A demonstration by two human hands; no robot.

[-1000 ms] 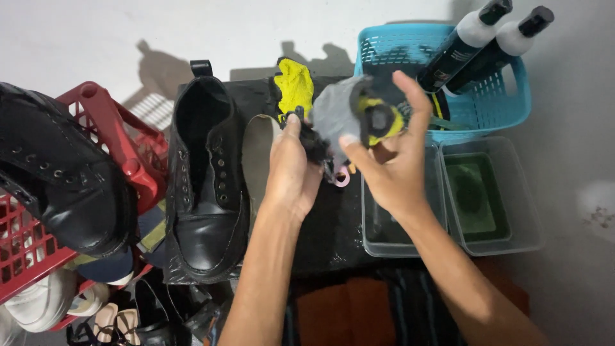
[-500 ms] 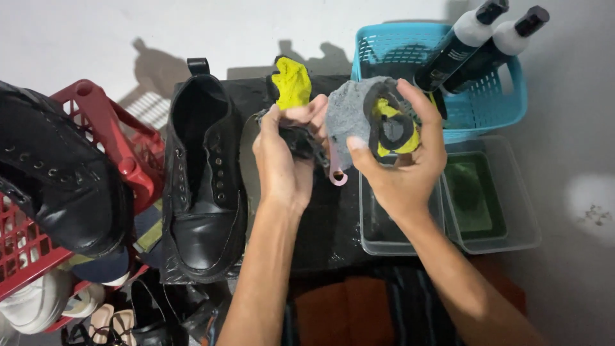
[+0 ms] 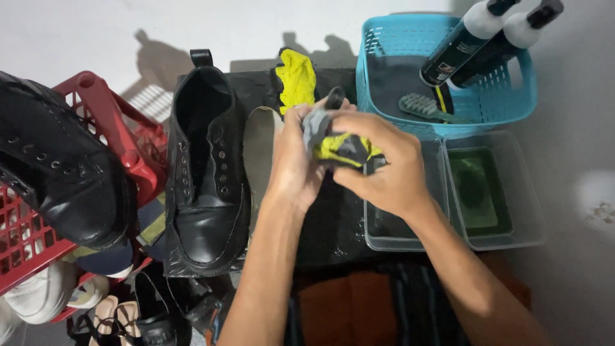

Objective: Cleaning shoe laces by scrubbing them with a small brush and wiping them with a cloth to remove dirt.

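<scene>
We note both hands meeting over the middle of the black mat: the left hand and the right hand are pressed together and closed on one grey-and-yellow glove, which is bunched up between the fingers so that only folds of grey fabric and a yellow patch show. The glove sits just above the mat, not resting on it. A second glove (yellow, with black trim) lies flat at the far edge of the mat, just beyond the hands. Left of the hands a pale insole lies beside a black leather boot, laces out, opening toward the wall. Further left another black boot rests on a red basket. To the right of the hands stand two clear tubs, the nearer tub holding dark liquid and the farther tub greenish liquid. Behind them a blue basket holds two bottles and a brush.
</scene>
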